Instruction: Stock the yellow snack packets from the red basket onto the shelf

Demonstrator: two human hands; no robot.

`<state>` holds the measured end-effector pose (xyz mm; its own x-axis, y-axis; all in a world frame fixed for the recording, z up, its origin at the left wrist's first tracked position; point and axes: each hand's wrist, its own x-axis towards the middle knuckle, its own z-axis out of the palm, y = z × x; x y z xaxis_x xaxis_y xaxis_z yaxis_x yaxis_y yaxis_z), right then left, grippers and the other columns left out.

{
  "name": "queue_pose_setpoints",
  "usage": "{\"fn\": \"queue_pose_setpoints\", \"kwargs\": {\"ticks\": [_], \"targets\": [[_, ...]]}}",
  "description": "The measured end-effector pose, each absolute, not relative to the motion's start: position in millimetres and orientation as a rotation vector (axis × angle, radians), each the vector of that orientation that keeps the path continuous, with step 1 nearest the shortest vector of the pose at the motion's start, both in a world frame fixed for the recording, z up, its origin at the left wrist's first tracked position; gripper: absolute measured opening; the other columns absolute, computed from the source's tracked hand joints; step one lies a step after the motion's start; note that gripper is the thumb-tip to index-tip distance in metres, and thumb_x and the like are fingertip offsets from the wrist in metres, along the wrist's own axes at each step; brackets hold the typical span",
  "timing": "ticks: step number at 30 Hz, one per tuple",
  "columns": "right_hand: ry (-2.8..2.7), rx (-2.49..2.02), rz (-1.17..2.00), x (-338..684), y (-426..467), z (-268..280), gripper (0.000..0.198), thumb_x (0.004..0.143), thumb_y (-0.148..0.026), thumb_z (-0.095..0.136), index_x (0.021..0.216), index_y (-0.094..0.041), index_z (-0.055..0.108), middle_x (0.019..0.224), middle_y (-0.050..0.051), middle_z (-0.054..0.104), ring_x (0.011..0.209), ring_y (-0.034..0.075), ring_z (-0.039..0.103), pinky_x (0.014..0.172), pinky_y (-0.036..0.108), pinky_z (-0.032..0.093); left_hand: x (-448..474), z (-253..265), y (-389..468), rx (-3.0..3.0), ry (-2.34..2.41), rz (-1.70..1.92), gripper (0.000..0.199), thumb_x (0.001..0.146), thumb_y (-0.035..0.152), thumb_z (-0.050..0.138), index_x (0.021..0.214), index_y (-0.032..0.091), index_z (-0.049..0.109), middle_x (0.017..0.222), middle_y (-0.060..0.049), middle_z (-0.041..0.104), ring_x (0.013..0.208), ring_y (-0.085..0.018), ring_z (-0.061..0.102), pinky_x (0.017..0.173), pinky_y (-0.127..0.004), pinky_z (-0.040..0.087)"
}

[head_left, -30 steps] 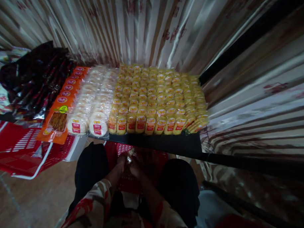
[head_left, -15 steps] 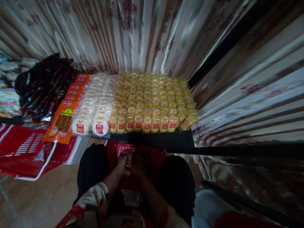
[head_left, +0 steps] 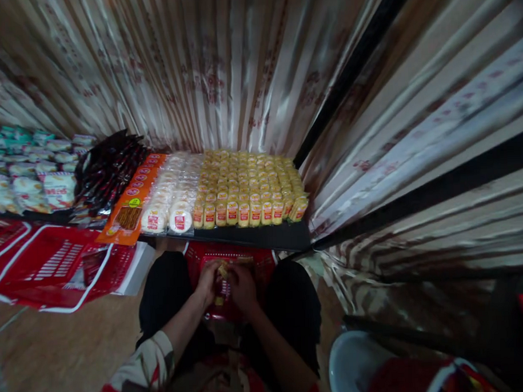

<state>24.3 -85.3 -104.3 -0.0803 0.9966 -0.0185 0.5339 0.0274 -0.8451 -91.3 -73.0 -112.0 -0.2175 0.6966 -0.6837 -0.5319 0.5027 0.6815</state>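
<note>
My left hand (head_left: pixel 208 279) and my right hand (head_left: pixel 243 285) meet over a red basket (head_left: pixel 266 256) between my knees. Fingers of both hands are closed on a small yellow snack packet (head_left: pixel 223 270), its details too dark to read. Below the hands, another small yellowish piece lies in the basket. Just beyond, yellow snack packets (head_left: pixel 244 212) with red labels stand in tight rows on a black shelf (head_left: pixel 284 235). To their left are rows of round white crackers (head_left: pixel 180 217) in clear wrappers.
An orange pretzel bag (head_left: pixel 127 215), dark shiny bags (head_left: pixel 108 170) and white-and-green packets (head_left: pixel 57 189) continue leftward along the shelf. More red baskets (head_left: pixel 53 266) sit at left. A pale bucket (head_left: pixel 353 358) stands at lower right. Pleated curtains (head_left: pixel 223 77) hang behind.
The head view has shifted, so the shelf appears lower and smaller. My right hand was a dark blur and now shows beside the left, both at the yellow packet.
</note>
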Motion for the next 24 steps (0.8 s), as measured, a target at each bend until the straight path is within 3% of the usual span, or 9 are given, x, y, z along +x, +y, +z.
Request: {"fn": "queue_pose_setpoints", "kwargs": {"ticks": [4, 11, 15, 19, 24], "targets": [[-1.689, -1.577, 0.8, 33, -85, -83, 0.023, 0.079, -0.025, 0.053, 0.098, -0.019, 0.064, 0.102, 0.008, 0.067, 0.098, 0.021, 0.059, 0.09, 0.036, 0.044, -85, -86, -73, 0.11, 1.194, 1.232, 0.021, 0.063, 0.012, 0.063, 0.082, 0.016, 0.056, 0.073, 0.0, 0.064, 0.064, -0.01, 0.061, 0.061, -0.02, 0.047], [-1.772, -1.666, 0.641, 50, -87, -61, 0.034, 0.081, -0.031, 0.053, 0.111, -0.017, 0.059, 0.107, 0.009, 0.066, 0.102, 0.024, 0.058, 0.091, 0.038, 0.044, -72, -41, -76, 0.41, 1.099, 1.201, 0.03, 0.057, 0.022, 0.07, 0.084, 0.017, 0.058, 0.096, -0.006, 0.068, 0.079, -0.015, 0.063, 0.07, -0.025, 0.047], [-1.736, -1.651, 0.573, 65, -85, -49, 0.035, 0.081, -0.03, 0.051, 0.113, -0.016, 0.058, 0.108, 0.01, 0.065, 0.101, 0.023, 0.059, 0.088, 0.034, 0.047, -59, -24, -69, 0.643, 1.091, 1.163, 0.034, 0.057, 0.026, 0.07, 0.087, 0.018, 0.056, 0.086, -0.003, 0.067, 0.079, -0.017, 0.062, 0.074, -0.028, 0.047], [-1.668, -1.622, 0.531, 79, -77, -34, 0.032, 0.082, -0.031, 0.05, 0.111, -0.02, 0.058, 0.107, 0.008, 0.065, 0.097, 0.022, 0.06, 0.084, 0.033, 0.05, -43, -14, -49, 0.939, 1.193, 1.151, 0.027, 0.061, 0.015, 0.065, 0.086, 0.017, 0.057, 0.079, -0.001, 0.063, 0.071, -0.013, 0.058, 0.069, -0.023, 0.046], [-1.553, -1.571, 0.463, 96, -56, -28, 0.034, 0.085, -0.032, 0.044, 0.114, -0.017, 0.055, 0.113, 0.011, 0.062, 0.104, 0.022, 0.057, 0.09, 0.038, 0.048, -22, 6, -18, 1.287, 1.411, 1.19, 0.026, 0.066, 0.007, 0.059, 0.09, 0.016, 0.065, 0.086, -0.003, 0.059, 0.075, -0.013, 0.055, 0.072, -0.023, 0.045]]}}
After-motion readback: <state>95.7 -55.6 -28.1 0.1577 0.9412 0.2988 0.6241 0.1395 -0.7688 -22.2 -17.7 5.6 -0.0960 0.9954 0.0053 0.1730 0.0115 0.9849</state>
